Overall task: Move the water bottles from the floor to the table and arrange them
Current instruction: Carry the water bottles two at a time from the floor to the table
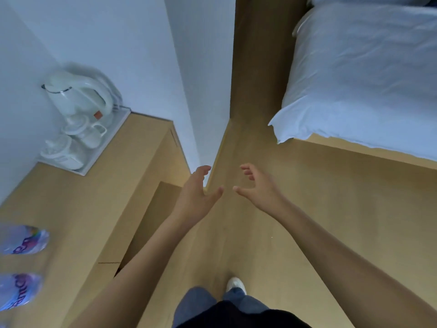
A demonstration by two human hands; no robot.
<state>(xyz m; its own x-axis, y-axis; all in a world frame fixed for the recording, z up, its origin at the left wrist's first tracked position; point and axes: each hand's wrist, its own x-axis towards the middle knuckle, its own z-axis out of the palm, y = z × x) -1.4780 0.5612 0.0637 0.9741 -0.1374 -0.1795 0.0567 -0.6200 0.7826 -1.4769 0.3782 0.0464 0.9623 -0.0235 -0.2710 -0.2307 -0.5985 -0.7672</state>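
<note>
Two clear water bottles with purple lettering stand on the wooden table [78,204] at the far left edge of the view, one bottle [22,239] behind the other bottle [17,291]. My left hand [197,190] and my right hand [256,185] are stretched out in front of me over the wooden floor, palms facing each other, fingers relaxed, holding nothing. Both hands are to the right of the table and well away from the bottles. No bottle shows on the visible floor.
A white tray [111,133] at the table's back corner carries a white kettle [78,95] and two cups. A white wall column [201,79] stands ahead. A bed with white bedding [366,74] fills the upper right. My feet [235,284] are on the floor.
</note>
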